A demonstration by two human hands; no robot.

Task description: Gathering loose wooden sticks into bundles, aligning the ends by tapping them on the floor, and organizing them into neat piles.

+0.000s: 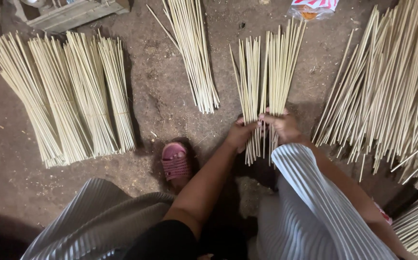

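Both hands, left hand (pixel 241 133) and right hand (pixel 282 125), are closed around a bundle of bamboo sticks (pixel 267 82) (fanned upward) on the dirt floor (pixel 161 96), right of the pink sandal (pixel 176 161).

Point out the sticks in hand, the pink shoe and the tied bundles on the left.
Sticks in hand (pixel 267 72): head view, upper shafts.
Pink shoe (pixel 176 161): head view, strap.
Tied bundles (pixel 69 101): head view, middle bundle.

Pale, matt bamboo-like sticks (pixel 262 82), thin and smooth, lie on a rough, dusty brown dirt floor (pixel 161 96). A weathered wooden crate (pixel 74 13) sits above them. Pleated, ribbed grey cloth (pixel 315 197); a pink plastic sandal (pixel 176 161); a glossy plastic bag (pixel 312 7).
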